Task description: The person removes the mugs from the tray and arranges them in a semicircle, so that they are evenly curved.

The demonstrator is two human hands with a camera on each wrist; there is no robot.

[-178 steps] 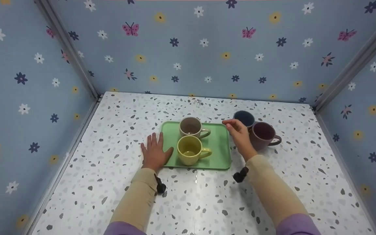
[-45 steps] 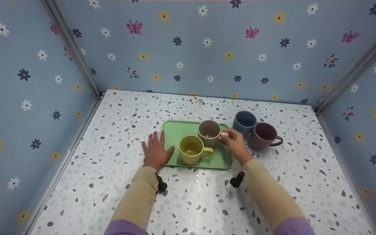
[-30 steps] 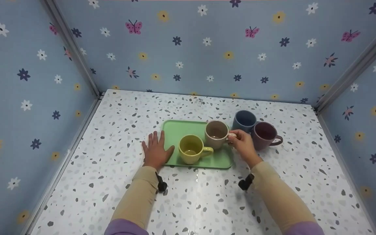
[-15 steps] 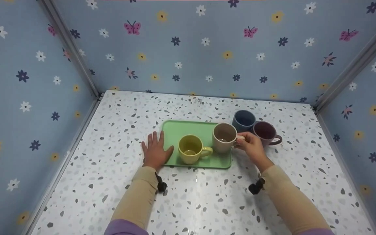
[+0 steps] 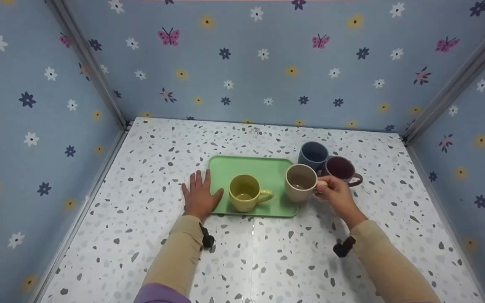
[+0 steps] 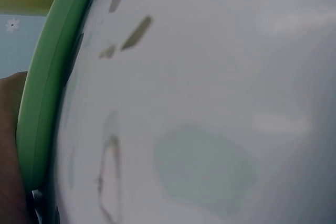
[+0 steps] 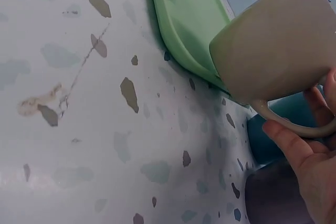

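Note:
My right hand [image 5: 337,197] pinches the handle of a beige mug [image 5: 301,185], which overlaps the right edge of a green tray [image 5: 225,166] in the head view. In the right wrist view the fingers curl about the mug's handle [image 7: 294,126], and the mug [image 7: 278,43] shows raised beside the tray's corner. A yellow mug [image 5: 244,193] stands on the tray, its handle turned right. My left hand [image 5: 200,197] lies flat with spread fingers at the tray's left edge, thumb over the rim. The left wrist view shows the tray's green rim [image 6: 44,93] beside part of that hand.
Behind and right of the beige mug stand a blue mug [image 5: 313,155] and a maroon mug [image 5: 340,169], close together on the speckled table [image 5: 175,147]. Blue flowered panels [image 5: 251,63] rise at the back and both sides.
My right hand has taken the beige mug by its handle from behind the yellow mug and moved it rightward and nearer, to the tray's right edge. The left hand has stayed put.

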